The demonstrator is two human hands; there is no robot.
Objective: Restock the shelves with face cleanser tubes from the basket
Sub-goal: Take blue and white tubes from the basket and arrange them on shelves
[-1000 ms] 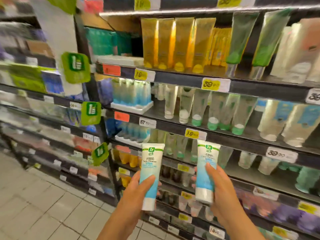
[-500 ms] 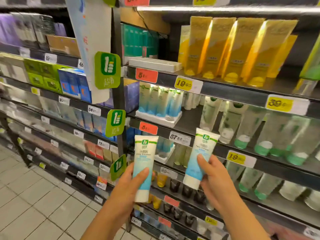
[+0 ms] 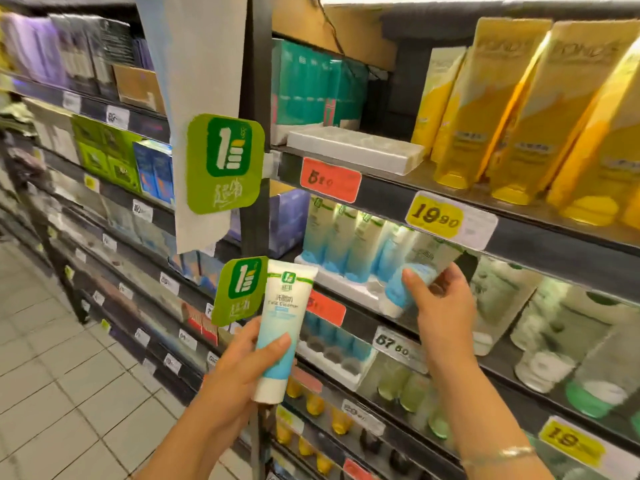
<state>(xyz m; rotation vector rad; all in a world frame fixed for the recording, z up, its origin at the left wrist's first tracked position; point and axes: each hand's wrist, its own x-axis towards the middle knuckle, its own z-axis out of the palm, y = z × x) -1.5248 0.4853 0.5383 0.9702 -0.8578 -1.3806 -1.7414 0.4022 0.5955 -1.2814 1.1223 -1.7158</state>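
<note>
My left hand [image 3: 242,365] is closest to me. Its fingers are curled round a face cleanser tube [image 3: 282,330], with my thumb across the front. The tube stands straight up, white cap at the bottom, in front of the shelf edge. It has stayed in the same grip and has only come a little nearer the shelf than a moment ago.

My right hand [image 3: 441,306] is a bit further away. A moment ago it held the second tube [image 3: 415,271] upright out in front of the shelves. Now it has reached in under the shelf with the yellow price tag [image 3: 434,216]. The tube is tipped over, top leaning back into the shelf, blue end and cap toward me. My fingers are wrapped round its lower part. It is blurry, so I think it is moving.

Just behind it is the white tray [image 3: 346,285] with a row of matching tubes [image 3: 341,240] standing in it. My tube is just beside the right end of that row.

So I think this tube is about to go into the tray, and the one in my left hand comes after. I cannot see the basket.
</note>
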